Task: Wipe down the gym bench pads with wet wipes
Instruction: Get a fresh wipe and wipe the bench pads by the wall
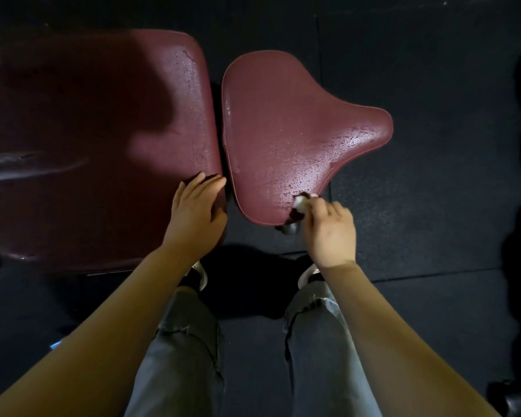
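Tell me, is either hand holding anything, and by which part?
The right hand pinches a bunched white wipe in its fingers, which part is unclear. The left hand holds nothing.

**Wearer's kit, seen from head cam**

Showing both forearms bare to frame edge, no sleeves, watch or bands visible. Left hand (197,212) and right hand (331,233) going ungloved, no rings to make out. Wearing grey denim jeans (178,350), faded, w/ creases across knees and a frayed, torn-looking fold on each leg approx. at shin level. Wearing dark shoes (197,276) w/ pale soles/trim, only partly peeking out beyond jean hems; details too dim to tell. Nothing else of body in view.
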### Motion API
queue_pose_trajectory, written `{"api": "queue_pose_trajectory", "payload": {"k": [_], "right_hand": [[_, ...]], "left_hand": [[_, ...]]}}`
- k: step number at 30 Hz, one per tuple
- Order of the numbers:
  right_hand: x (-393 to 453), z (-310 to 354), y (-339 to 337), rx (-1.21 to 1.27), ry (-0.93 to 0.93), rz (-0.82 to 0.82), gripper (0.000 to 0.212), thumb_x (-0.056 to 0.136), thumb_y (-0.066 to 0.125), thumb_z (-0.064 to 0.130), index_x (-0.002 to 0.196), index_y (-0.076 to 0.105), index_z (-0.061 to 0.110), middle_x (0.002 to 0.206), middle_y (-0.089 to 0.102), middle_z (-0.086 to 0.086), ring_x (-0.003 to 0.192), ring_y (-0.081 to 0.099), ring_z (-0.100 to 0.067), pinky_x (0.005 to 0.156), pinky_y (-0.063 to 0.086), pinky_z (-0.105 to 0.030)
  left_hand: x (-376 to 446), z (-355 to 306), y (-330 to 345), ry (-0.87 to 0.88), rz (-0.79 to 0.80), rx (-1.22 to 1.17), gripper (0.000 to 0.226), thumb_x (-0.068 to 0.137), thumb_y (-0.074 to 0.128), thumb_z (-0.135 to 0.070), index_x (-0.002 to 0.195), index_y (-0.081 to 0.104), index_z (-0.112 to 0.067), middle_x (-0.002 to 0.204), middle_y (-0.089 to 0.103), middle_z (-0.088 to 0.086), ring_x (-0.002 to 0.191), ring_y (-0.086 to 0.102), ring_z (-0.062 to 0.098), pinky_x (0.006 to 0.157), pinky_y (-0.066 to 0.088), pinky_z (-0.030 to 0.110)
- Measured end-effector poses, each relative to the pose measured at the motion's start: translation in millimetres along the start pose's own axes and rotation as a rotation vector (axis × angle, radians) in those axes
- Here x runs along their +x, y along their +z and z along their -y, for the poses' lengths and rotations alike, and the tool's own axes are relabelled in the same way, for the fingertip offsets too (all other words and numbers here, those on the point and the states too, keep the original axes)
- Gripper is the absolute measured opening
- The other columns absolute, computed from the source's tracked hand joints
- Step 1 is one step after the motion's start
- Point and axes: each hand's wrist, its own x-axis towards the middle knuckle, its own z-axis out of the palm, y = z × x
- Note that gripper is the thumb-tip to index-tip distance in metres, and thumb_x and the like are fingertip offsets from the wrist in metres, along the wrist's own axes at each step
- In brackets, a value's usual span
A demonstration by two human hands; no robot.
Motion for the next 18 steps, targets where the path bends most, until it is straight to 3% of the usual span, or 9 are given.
{"api": "queue_pose_trajectory", "payload": {"k": [2, 4, 9, 14, 18], "right_hand": [[-8.2, 5.4, 3.6, 0.024, 0.036, -0.009, 0.017, 0.075, 0.070, -0.002, 0.091, 0.067, 0.003, 0.067, 0.063, -0.012, 0.063, 0.058, -0.033, 0.060, 0.045, -0.038], [-9.4, 21.1, 11.9, 0.108, -0.049, 0.056, 0.027, 0.075, 0.071, -0.002, 0.101, 0.068, 0.005, 0.075, 0.066, -0.011, 0.069, 0.060, -0.032, 0.063, 0.047, -0.039], [-2.8, 50.1, 21.6, 0.112, -0.422, 0.186, 0.034, 0.076, 0.071, 0.004, 0.109, 0.071, 0.011, 0.084, 0.069, -0.008, 0.077, 0.061, -0.029, 0.070, 0.044, -0.035], [15.7, 17.2, 8.1, 0.048, -0.795, 0.283, 0.033, 0.069, 0.076, 0.007, 0.102, 0.073, 0.009, 0.104, 0.073, -0.007, 0.092, 0.068, -0.031, 0.079, 0.052, -0.036], [22.6, -17.7, -9.9, -0.055, -0.731, 0.213, 0.028, 0.079, 0.070, 0.016, 0.106, 0.071, 0.011, 0.102, 0.073, -0.003, 0.091, 0.067, -0.027, 0.080, 0.049, -0.033]], "left_hand": [[-0.2, 0.9, 0.0, 0.001, 0.000, 0.001, 0.060, 0.088, 0.055, -0.010, 0.146, 0.044, -0.019, 0.152, 0.043, 0.001, 0.150, 0.020, 0.019, 0.122, 0.000, 0.039], [-1.0, 1.3, -0.3, 0.005, 0.005, 0.010, 0.061, 0.088, 0.055, -0.009, 0.147, 0.044, -0.019, 0.153, 0.042, 0.000, 0.150, 0.019, 0.018, 0.122, -0.001, 0.039], [-0.4, -3.1, -1.7, -0.007, 0.021, 0.021, 0.061, 0.089, 0.053, -0.010, 0.148, 0.041, -0.020, 0.154, 0.040, -0.001, 0.151, 0.016, 0.017, 0.122, -0.001, 0.038], [-1.0, -4.8, -0.9, -0.010, 0.042, 0.035, 0.062, 0.089, 0.053, -0.012, 0.149, 0.040, -0.021, 0.155, 0.039, -0.002, 0.151, 0.015, 0.017, 0.122, -0.001, 0.039], [-0.8, -5.2, 0.2, -0.010, 0.029, 0.010, 0.061, 0.088, 0.054, -0.011, 0.147, 0.043, -0.023, 0.154, 0.041, -0.003, 0.150, 0.019, 0.017, 0.122, 0.002, 0.040]]}}
